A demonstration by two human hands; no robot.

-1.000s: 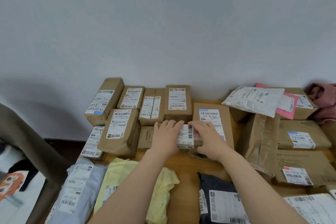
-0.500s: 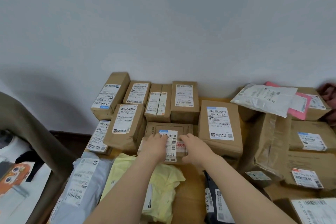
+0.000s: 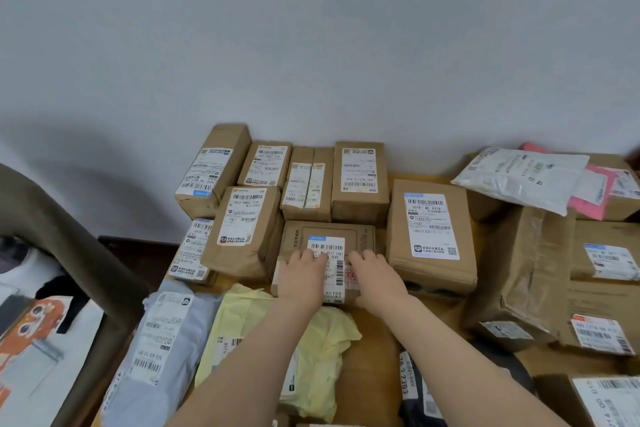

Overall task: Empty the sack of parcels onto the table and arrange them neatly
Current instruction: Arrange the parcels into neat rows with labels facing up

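Note:
A small brown parcel with a white barcode label lies near the middle of the wooden table. My left hand grips its left side and my right hand grips its right side, fingers bent over its top. It sits right in front of a flat brown box. Rows of labelled brown boxes stand behind against the wall. A larger labelled box lies just to the right. No sack is in view.
Soft mailers lie near the front edge: grey, yellow and black. Bigger crumpled boxes with a white bag and a pink mailer fill the right. A brown curved chair back stands left of the table.
Both hands moved the small parcel leftward and nearer, from beside the large labelled box to in front of the flat brown box. The camera view shifted slightly.

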